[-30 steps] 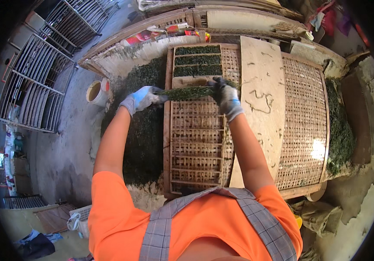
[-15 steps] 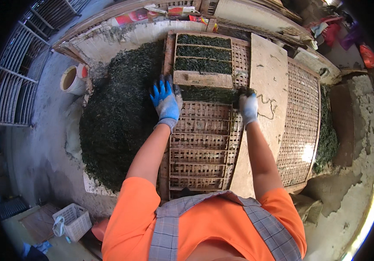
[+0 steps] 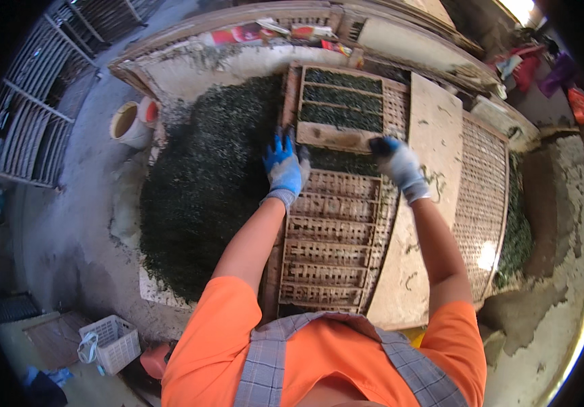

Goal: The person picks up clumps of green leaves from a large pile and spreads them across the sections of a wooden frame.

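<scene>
Along the left of the work area spreads the largest thing, a heap of dark green strands (image 3: 203, 180) reaching up to a wooden frame (image 3: 328, 235). This frame, barred crosswise over a woven lattice, comes next in size, with lattice showing through its nearer rows. Just right of it runs a pale board (image 3: 441, 146).

Smaller are three packed green rows (image 3: 343, 98) at the frame's far end, then a flat wooden slab (image 3: 336, 136) just on their near side. Right below the slab, a strip of strands (image 3: 339, 161) lies across its own row, between the two gloved hands. The left hand (image 3: 285, 168) is palm down at the strip's left end, fingers spread, gripping nothing. The right hand (image 3: 396, 163) is at the other end, fingers curled; it is blurred, so I cannot tell whether it pinches any strands.

Smallest are the loose strands (image 3: 436, 179) on the board. A careless sideways pull by the right hand could drag the strip's end out across the bars and leave that row thin; uneven pressing by the left could bunch it against the slab.
</scene>
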A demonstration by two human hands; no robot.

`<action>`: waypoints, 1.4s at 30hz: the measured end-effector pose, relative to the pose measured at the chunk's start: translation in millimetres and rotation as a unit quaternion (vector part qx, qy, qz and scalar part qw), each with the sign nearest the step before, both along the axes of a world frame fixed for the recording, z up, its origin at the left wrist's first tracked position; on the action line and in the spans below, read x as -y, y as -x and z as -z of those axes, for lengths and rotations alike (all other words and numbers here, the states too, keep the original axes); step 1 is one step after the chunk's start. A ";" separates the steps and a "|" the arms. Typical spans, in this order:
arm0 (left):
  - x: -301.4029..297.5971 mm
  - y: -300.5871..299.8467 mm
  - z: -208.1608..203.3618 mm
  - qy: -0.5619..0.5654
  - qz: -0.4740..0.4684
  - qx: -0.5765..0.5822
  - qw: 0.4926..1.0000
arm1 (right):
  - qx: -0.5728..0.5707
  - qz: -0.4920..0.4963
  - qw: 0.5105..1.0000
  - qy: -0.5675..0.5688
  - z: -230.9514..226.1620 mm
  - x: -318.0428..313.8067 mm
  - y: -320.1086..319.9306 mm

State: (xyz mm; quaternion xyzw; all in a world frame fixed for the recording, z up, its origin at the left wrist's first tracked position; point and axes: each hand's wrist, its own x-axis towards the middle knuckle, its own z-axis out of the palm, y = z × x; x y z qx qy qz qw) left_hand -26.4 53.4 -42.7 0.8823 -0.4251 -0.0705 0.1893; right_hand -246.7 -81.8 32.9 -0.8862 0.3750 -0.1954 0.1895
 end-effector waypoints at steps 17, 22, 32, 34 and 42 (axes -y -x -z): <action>176.4 -172.7 94.9 0.018 -0.183 0.115 0.976 | -0.258 0.019 0.966 0.022 106.4 -7.5 -1.1; 159.3 -256.1 133.7 -0.045 0.021 0.055 0.997 | -0.318 -0.003 0.948 -0.001 87.9 -12.7 -26.0; 86.1 -289.2 131.9 0.110 -0.006 -0.265 0.958 | -0.238 0.008 0.970 0.041 115.8 -7.2 -17.5; 115.7 -230.0 80.3 0.011 0.018 -0.151 0.988 | -0.275 0.047 0.960 0.018 119.3 -3.5 2.7; 110.8 -240.3 102.1 0.267 0.022 -0.339 0.902 | -0.185 0.019 0.982 0.044 128.8 3.7 -4.8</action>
